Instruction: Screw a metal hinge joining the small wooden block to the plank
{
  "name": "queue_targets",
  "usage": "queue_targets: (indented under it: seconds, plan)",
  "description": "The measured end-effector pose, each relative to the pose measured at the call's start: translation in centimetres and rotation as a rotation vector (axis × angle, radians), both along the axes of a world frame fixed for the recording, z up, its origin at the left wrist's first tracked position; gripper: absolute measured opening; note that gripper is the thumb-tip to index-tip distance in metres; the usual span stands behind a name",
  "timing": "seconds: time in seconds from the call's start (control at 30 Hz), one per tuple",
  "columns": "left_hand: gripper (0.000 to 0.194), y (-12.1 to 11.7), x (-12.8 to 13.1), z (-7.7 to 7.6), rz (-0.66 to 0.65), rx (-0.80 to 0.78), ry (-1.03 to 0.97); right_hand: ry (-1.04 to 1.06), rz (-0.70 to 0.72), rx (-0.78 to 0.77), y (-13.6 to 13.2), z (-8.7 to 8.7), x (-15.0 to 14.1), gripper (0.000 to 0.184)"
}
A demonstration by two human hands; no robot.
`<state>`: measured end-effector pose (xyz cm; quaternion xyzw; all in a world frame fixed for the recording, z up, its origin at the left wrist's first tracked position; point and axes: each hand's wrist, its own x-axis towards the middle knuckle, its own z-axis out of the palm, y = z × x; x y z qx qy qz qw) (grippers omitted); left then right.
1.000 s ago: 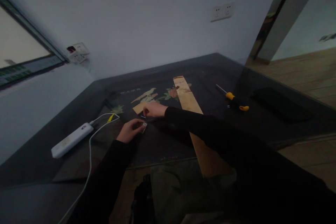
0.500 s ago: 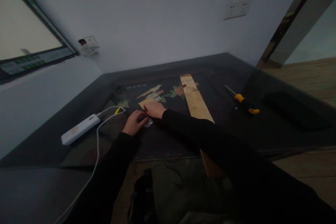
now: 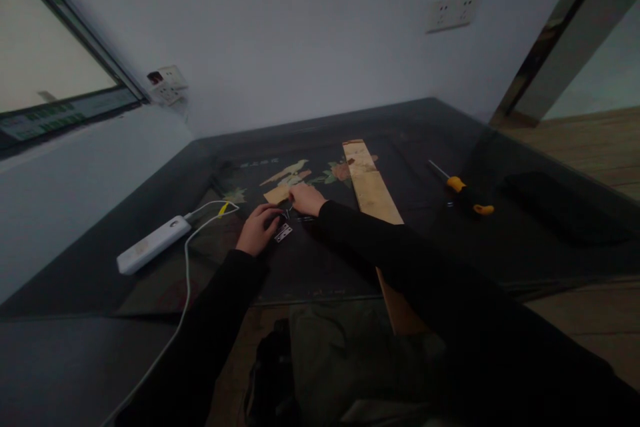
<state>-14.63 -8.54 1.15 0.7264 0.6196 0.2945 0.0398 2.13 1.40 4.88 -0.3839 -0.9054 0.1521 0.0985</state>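
My left hand (image 3: pixel 256 232) rests low over the dark table, thumb and fingers apart, beside a small metal hinge plate (image 3: pixel 283 233). Just past its fingertips lie a few small screws (image 3: pixel 287 215). My right hand (image 3: pixel 307 200) is closed in a pinch, with what looks like a thin screw at its fingertips; the fingers partly hide it. Behind both hands lies a small piece of wood (image 3: pixel 276 195), touching or close to the right fingers. More small screws (image 3: pixel 305 219) lie under the right wrist.
A long wooden board (image 3: pixel 375 193) runs beneath my right forearm and past the front edge of the table (image 3: pixel 320 280). Further right are a yellow-and-black screwdriver (image 3: pixel 464 194) and a dark flat object (image 3: pixel 560 207). A white power strip (image 3: pixel 154 245) with its cable (image 3: pixel 187 273) lies left.
My right hand has drawn slightly right, away from my left hand, uncovering small screws between them. The left hand has shifted slightly up and right. The hinge plate shows more fully.
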Motion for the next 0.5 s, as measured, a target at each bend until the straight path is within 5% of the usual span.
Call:
queue_targets:
  seconds: [0.5]
  plan:
    - [0.031, 0.0, -0.4, -0.2, -0.004, -0.013, -0.021, -0.075, 0.048, 0.129, -1.3, 0.9, 0.8, 0.039]
